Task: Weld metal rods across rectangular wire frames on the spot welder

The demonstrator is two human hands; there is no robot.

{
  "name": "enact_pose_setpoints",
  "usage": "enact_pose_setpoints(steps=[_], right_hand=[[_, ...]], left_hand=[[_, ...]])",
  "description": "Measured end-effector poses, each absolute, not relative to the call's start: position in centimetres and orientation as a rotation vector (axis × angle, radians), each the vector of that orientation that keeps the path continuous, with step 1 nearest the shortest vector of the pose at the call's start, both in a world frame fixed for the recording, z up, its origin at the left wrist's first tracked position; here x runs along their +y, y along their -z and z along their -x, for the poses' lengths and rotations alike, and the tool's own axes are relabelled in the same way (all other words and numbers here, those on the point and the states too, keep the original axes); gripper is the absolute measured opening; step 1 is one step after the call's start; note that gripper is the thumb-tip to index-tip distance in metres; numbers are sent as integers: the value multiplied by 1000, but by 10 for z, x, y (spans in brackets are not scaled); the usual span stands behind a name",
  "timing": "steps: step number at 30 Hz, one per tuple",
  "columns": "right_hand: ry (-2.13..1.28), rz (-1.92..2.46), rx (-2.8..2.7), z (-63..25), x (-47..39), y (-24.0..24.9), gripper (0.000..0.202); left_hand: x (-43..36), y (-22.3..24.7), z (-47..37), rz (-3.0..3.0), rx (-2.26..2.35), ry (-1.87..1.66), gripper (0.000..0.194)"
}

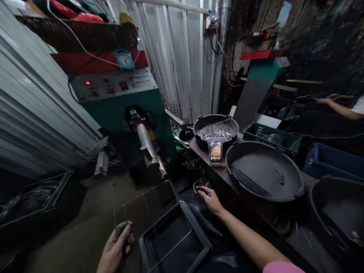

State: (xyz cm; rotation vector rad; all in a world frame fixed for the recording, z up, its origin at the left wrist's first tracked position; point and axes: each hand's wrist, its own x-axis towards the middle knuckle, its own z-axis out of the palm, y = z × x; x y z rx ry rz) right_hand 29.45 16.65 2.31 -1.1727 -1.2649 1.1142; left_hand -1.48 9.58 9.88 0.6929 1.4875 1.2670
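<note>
My left hand (118,242) is closed on the left side of a thin rectangular wire frame (144,194), holding it up and tilted. Below and to its right, a stack of similar wire frames (196,231) lies across my lap on dark, shiny cloth. My right hand (210,199) reaches forward with thumb and fingers pinched together, beside a small round dish (203,184). Whatever may be between those fingers is too small to make out. Ahead, the metal electrode arms (148,149) of a green spot welding machine (113,110) stick out toward the held frame.
Along the right bench stand a black pan of wire pieces (217,131), a phone (215,151), a wide pan with dark rods (267,167) and another black pan (338,204). A green crate (273,138) and a blue bin (332,161) stand behind. Another person's arm (338,108) shows far right.
</note>
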Motion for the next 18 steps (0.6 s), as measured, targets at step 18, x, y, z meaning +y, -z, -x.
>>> enact_pose_setpoints(steps=[18], right_hand=[[-911,669,-2359,-283,140,-114,53]], left_hand=[[102,-114,4,-775,1444,-1305,31]])
